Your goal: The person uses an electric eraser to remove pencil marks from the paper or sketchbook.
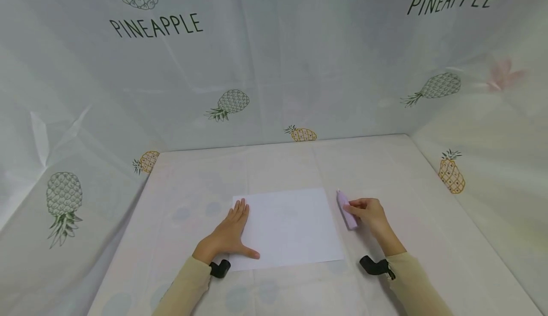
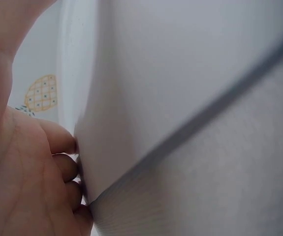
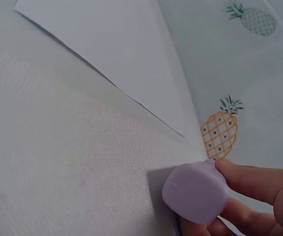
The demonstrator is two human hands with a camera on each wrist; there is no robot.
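A white sheet of paper (image 1: 291, 228) lies on the table in the head view. My left hand (image 1: 231, 234) rests on its left side, fingers straight and thumb spread along the near part; in the left wrist view the fingertips (image 2: 71, 167) touch the paper (image 2: 190, 64) near its edge. To the right of the sheet, my right hand (image 1: 371, 213) pinches a slim lavender tube-like object (image 1: 347, 215) with a narrow far tip. Its exact kind cannot be told. The right wrist view shows the blunt rounded end of the lavender object (image 3: 195, 194), held between thumb and fingers, at the tabletop.
A pale cloth with faint spots covers the table (image 1: 274, 168). Behind and at both sides hangs a curtain (image 1: 274, 59) printed with pineapples. Each wrist wears a black camera mount, one on the left (image 1: 220, 269), one on the right (image 1: 374, 265).
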